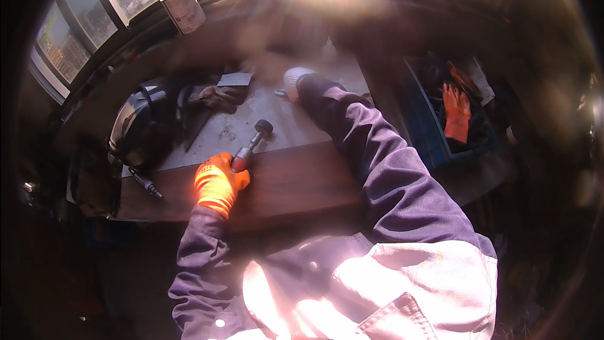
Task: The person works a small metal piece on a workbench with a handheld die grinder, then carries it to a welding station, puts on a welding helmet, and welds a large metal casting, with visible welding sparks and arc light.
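My left hand, in an orange glove, is closed around the red body of a small hand-held grinder. The tool's silver neck points away from me and ends in a dark round head over the grey sheet. My right arm reaches far forward across the table. At its end my right hand, in a whitish glove, is low over the sheet, beside a small metallic piece. Its fingers are too small and washed out by glare to make out.
A grey sheet covers the back of the brown wooden table. At left lie a dark welding-type mask, crumpled dark gloves and a metal air fitting. A blue crate at right holds an orange-red glove. A can stands by the window.
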The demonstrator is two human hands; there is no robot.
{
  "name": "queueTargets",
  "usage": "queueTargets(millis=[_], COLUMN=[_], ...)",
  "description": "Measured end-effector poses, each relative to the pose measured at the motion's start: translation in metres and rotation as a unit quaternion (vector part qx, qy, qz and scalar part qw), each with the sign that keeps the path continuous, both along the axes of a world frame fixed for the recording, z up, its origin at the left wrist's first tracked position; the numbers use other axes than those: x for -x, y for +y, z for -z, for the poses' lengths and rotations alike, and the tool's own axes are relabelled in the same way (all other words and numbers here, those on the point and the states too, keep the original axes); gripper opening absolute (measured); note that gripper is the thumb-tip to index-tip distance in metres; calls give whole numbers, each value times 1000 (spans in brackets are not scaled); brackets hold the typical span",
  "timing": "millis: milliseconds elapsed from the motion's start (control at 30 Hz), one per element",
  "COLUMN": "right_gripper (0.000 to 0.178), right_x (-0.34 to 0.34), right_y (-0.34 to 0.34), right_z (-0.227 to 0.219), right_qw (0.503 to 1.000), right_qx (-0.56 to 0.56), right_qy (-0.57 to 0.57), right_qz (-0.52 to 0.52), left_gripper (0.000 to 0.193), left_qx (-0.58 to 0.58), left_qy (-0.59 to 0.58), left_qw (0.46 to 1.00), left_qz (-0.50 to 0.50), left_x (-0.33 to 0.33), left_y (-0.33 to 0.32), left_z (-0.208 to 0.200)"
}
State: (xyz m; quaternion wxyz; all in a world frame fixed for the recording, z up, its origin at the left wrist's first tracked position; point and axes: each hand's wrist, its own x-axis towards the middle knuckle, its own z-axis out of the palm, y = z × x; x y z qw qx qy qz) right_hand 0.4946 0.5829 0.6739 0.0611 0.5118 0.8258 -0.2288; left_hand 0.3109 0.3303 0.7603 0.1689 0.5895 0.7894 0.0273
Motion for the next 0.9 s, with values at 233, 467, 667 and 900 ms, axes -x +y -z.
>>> queueTargets(millis=[233, 467, 667, 900], right_gripper=[35, 29, 39, 37], right_x=[-9, -10, -16, 2], right_y=[15, 1, -15, -13], right_z=[1, 4, -3, 21], right_qw=[997, 994, 989, 986], right_qx=[64, -43, -56, -44], right_qy=[10, 72, 137, 161], right_qz=[-48, -71, -18, 5], left_gripper=[34, 36, 36, 38], left_qx=[-37, -7, -19, -11], left_qy=[90, 102, 108, 126], left_qw=[994, 995, 994, 992], left_qz=[40, 20, 28, 29], left_x=[-13, -17, -18, -20], left_y=[-8, -13, -15, -15], left_z=[14, 12, 15, 13])
